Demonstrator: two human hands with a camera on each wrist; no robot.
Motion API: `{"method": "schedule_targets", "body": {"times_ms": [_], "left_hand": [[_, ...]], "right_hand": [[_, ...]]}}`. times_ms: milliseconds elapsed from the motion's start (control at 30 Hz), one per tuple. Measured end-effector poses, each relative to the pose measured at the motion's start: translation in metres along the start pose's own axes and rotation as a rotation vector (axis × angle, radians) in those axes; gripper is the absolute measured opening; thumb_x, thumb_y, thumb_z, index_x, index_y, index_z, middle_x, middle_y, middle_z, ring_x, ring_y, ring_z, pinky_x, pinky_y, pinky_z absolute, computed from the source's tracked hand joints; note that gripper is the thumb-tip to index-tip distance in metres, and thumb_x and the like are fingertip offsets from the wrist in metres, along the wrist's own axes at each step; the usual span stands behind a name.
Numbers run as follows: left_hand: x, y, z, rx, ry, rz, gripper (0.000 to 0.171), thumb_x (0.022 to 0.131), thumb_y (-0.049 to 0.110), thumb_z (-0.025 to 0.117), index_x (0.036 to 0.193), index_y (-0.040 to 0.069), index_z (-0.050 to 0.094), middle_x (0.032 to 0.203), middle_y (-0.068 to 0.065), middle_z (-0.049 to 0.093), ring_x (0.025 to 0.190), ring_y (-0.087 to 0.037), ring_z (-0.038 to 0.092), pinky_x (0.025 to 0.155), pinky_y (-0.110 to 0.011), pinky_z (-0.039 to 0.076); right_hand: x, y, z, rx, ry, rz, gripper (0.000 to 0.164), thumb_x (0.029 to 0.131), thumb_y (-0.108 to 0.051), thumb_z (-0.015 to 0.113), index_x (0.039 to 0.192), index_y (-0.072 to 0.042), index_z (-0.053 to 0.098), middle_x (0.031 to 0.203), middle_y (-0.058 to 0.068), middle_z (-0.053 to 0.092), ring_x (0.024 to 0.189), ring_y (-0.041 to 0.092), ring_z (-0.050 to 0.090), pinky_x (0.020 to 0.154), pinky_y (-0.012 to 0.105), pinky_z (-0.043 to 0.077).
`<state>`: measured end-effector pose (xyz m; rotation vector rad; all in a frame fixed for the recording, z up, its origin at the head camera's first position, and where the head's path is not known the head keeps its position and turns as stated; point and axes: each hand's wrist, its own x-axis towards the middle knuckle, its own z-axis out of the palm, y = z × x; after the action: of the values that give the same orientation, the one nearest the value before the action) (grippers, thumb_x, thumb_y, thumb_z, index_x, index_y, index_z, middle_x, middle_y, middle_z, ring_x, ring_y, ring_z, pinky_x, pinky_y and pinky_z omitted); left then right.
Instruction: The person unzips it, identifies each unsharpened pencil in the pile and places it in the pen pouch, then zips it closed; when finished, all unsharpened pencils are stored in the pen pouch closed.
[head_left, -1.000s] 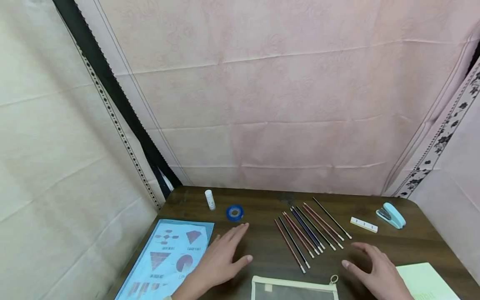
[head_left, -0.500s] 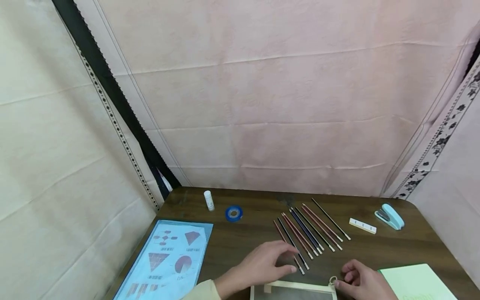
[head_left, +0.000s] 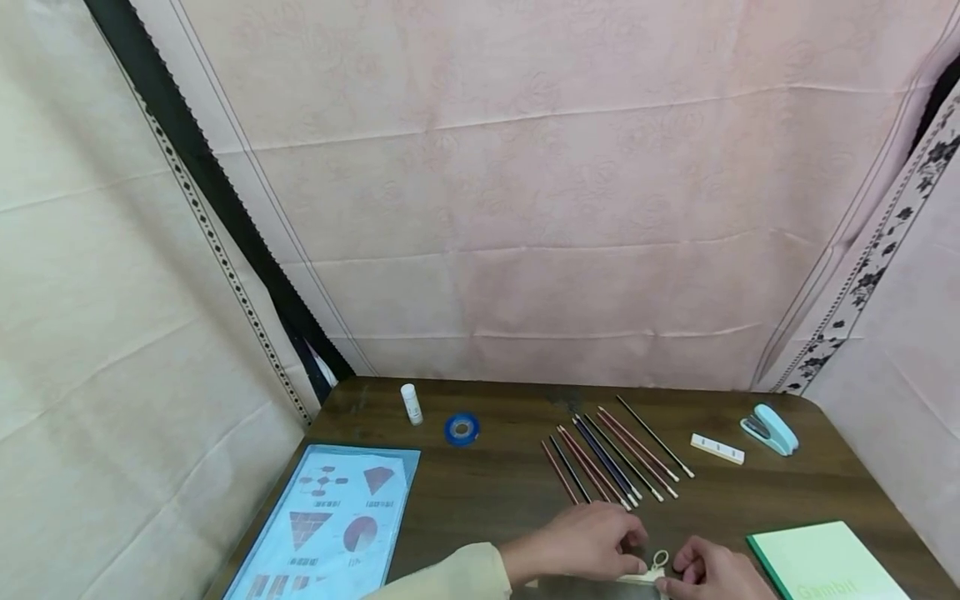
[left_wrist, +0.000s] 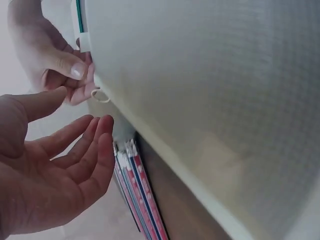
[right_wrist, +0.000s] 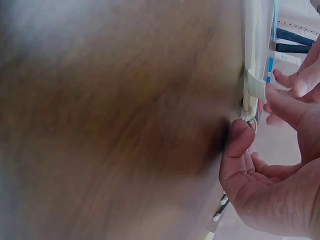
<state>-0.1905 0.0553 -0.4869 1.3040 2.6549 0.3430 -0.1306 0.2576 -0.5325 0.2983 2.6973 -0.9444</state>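
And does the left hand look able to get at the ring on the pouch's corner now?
Probably yes: the left hand is close to the ring, with nothing visible between; the right hand pinches the pouch beside it.

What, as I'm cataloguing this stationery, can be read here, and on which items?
"Gamb", its ending unclear: pale green rectangular paper notebook.
Unreadably small: captions on the blue rectangular printed sheet.
Unreadably small: marks on the white flat rectangular strip.
Unreadably small: print on the white cylindrical tube.

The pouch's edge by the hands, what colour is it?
The pouch's edge is cream. It shows best in the right wrist view.
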Motion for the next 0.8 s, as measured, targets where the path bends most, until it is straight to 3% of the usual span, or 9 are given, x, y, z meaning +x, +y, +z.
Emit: {"method": "schedule_targets", "body": {"times_ms": [167,433,667,800], "left_hand": [[0.008,0.007,0.007,0.066,0.017,-0.024,0.023,0.08,0.05,0.072,0.101,0.044,0.067,0.084,0.031,0.059,0.073,0.014,0.047,0.056,-0.013,0.036],[0.015,0.012,0.025,0.056,0.045,-0.015,0.015,0.081,0.055,0.069,0.094,0.048,0.067,0.071,0.035,0.05,0.065,0.015,0.043,0.051,-0.014,0.034],[0.018,0.015,0.028,0.052,0.108,-0.041,0.003,0.083,0.046,0.069,0.084,0.048,0.067,0.066,0.035,0.048,0.063,0.015,0.041,0.05,-0.014,0.032],[0.022,0.018,0.027,0.051,0.163,-0.066,0.012,0.082,0.046,0.07,0.071,0.045,0.064,0.062,0.033,0.047,0.059,0.014,0.04,0.048,-0.013,0.03]], "right_hand": [[0.001,-0.001,0.0,0.007,-0.018,-0.057,0.039,0.069,-0.042,0.082,0.08,-0.011,0.06,0.067,-0.002,0.058,0.064,0.013,0.052,0.057,0.026,0.041],[0.003,0.0,0.001,-0.001,-0.024,-0.056,0.037,0.069,-0.039,0.083,0.077,-0.012,0.06,0.066,-0.002,0.059,0.063,0.013,0.053,0.058,0.026,0.042],[0.001,0.002,-0.002,0.006,-0.047,-0.107,0.038,0.071,-0.041,0.081,0.076,-0.011,0.059,0.065,-0.002,0.058,0.062,0.013,0.052,0.056,0.026,0.04],[0.003,0.001,-0.002,0.015,-0.054,-0.123,0.036,0.073,-0.04,0.08,0.076,-0.011,0.059,0.065,-0.002,0.058,0.062,0.013,0.052,0.055,0.025,0.04]]}}
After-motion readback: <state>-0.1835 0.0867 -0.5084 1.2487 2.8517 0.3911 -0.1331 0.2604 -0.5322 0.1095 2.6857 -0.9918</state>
